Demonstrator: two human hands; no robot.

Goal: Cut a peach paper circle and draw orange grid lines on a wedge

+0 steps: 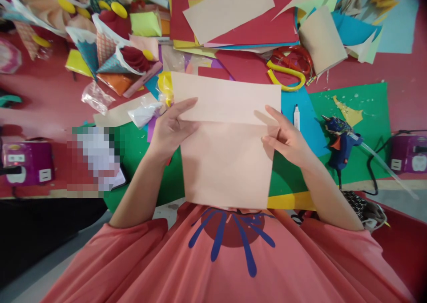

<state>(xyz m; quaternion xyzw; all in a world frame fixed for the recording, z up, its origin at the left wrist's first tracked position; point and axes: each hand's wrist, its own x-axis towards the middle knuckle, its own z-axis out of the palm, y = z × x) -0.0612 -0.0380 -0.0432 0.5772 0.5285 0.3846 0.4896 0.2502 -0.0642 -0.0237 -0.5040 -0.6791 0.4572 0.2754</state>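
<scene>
Beige paper sheet (227,165) held up between both hands, left hand (168,132) pinching its left edge and right hand (288,138) its right, both level with the crosswise crease, long axis running away from the torso over the tabletop (353,72).

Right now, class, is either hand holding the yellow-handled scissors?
No, the left hand and right hand both hold the beige sheet, while the yellow-handled scissors lie beyond it.

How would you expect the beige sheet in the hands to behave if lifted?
The beige sheet would probably hinge at the crease across it. Its thin edges suggest low weight; the smooth lower panel hints at slight stiffness.
</scene>
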